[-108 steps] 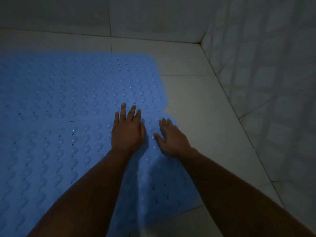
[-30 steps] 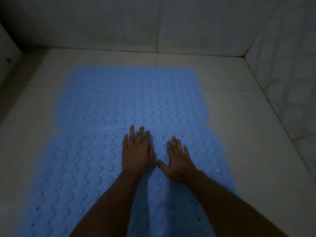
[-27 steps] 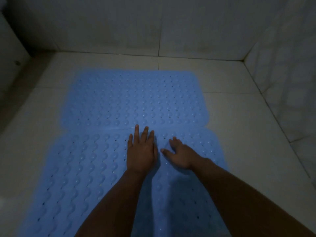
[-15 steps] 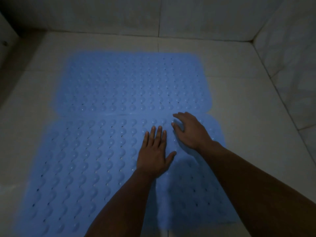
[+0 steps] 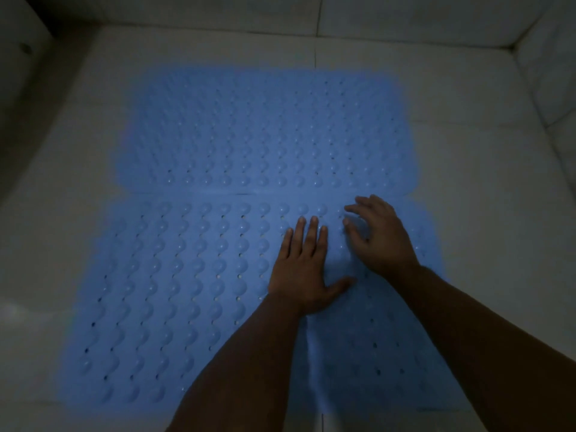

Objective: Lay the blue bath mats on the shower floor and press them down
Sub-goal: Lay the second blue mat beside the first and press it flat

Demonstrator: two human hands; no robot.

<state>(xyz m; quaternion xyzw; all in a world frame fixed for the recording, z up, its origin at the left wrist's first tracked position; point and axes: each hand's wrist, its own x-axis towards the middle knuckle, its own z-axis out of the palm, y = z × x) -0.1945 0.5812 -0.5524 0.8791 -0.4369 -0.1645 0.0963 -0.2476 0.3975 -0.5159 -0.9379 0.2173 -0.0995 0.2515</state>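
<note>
Two blue bath mats with raised bumps and small holes lie side by side on the pale tiled shower floor. The far mat and the near mat meet along a seam across the middle. My left hand lies flat on the near mat, fingers straight and pointing away from me, thumb spread to the right. My right hand rests on the same mat just right of it, near the seam, fingers spread and slightly bent. My forearms hide part of the near mat.
Tiled walls close the floor at the back and on the right. A dark recess shows at the far left corner. Bare tile borders the mats on the left and right.
Both hands have shifted right along the near mat and the view has tilted down. My right hand moved ahead of the left, up to the seam.
</note>
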